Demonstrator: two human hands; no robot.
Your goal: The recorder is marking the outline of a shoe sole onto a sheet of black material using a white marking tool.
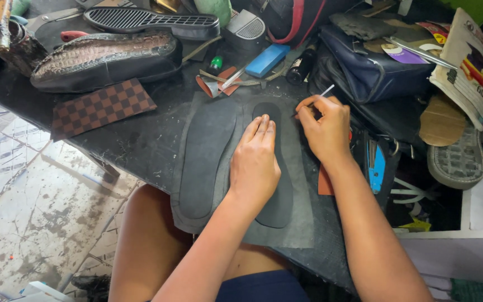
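Pressing flat, the left hand (255, 162) lies palm-down on a dark insole-shaped template (278, 184), fingers together and straight, holding nothing, just pinning it to the grey rubber sheet (297, 223) under it. Template's long axis runs near-to-far from the person, toe end away. Left of that hand, a second sole outline (205, 156) sits on the same sheet, parallel.

Right hand (325, 131) is just right of the template's toe, fingers pinched tight on a thin white marking stick (325, 90), tip down at the template's far-right edge. So the template lies left of and below this grip; right hand nearer the toe, left hand nearer the middle. Hands almost touching.

Around, left to right on the black surface (141, 140): dark glue pot with stick (6, 39), brown checkered swatch (102, 106), scaly-textured shoe upper (104, 56), black ribbed sole (152, 21), small green-capped bottle (215, 62), flat blue rectangular block (268, 60), navy bag (375, 67), folded printed paper, white with red and yellow patches (468, 61), at far right edge, tan treaded sole (457, 159) below it.
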